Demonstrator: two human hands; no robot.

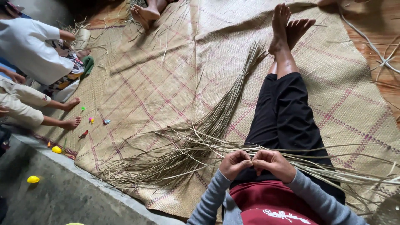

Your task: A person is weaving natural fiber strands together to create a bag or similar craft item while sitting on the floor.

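Note:
My left hand [234, 163] and my right hand [273, 163] meet knuckle to knuckle over my lap, both with fingers curled around thin dried grass strips [196, 143] that fan out to the left and right across my thighs. A tied bundle of long dried strips [233, 93] lies on the woven mat [166, 75] to the left of my outstretched legs in black trousers [285, 116]. What exactly sits between my fingertips is hidden by my knuckles.
Two people sit at the left edge of the mat, one in a white shirt [31, 46], with bare feet [71, 112] nearby. Another person's feet [146, 12] rest at the top. Small coloured toys [91, 120] and yellow balls [33, 179] lie near the concrete step.

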